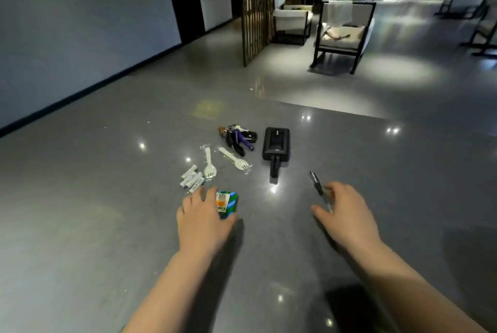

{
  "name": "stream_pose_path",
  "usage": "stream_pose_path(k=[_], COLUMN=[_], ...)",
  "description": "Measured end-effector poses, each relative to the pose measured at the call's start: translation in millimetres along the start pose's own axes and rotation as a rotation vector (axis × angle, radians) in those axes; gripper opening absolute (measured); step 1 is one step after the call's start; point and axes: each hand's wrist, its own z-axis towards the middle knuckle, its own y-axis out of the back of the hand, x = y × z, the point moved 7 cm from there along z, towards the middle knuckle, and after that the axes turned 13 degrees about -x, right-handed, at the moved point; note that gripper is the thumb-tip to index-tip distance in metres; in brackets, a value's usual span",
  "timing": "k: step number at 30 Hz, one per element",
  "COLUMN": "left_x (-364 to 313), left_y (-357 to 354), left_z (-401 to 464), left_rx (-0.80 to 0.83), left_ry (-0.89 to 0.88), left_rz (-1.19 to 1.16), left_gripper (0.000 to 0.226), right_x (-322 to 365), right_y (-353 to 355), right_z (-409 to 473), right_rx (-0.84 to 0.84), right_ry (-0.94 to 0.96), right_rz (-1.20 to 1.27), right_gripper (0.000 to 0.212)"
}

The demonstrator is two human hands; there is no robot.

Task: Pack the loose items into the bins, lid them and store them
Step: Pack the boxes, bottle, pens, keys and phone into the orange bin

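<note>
Already at work: a person gathered loose items from a grey table [107, 225], with no bins in sight.

The left hand [203, 221] curled around a small green and blue carton [227, 204], fingers and thumb closed on its sides, while the right hand [343, 214] rested on a black pen [318, 187], fingers bent over its near end; whether it had truly gripped the pen could not be told. Just beyond lay a cluster of white batteries [191, 178], two white plastic forks [209, 163], a bunch of keys [238, 138] and a black power bank [276, 144] with its short cable. The collecting step appeared to be in hand, with packing hardly begun. Next, the person would likely need to lift both items and find a bin, none of which was visible.
</note>
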Motion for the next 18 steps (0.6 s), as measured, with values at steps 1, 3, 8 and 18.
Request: stream_pose_path(k=[1, 3, 8, 18], left_x=[7.8, 17.1, 4.2, -172.9], left_y=[-4.9, -16.6, -32.7, 15.4], left_z=[4.2, 9.0, 8.0, -27.9], left_rx=[0.028, 0.084, 0.15, 0.165], left_ry=[0.022, 0.055, 0.01, -0.332], left_rz=[-0.003, -0.036, -0.111, -0.542], left_gripper=[0.068, 0.076, 0.079, 0.074], right_x=[-1.9, -10.2, -26.7, -60.4], right_y=[-7.2, -20.2, -28.0, 120.6], right_z=[9.0, 21.4, 19.4, -31.0], right_rx=[-0.007, 0.004, 0.023, -0.217], right_ry=[-0.024, -0.089, -0.21, -0.276], right_rz=[-0.035, -0.108, -0.157, 0.032], right_gripper=[0.051, 0.05, 0.024, 0.012])
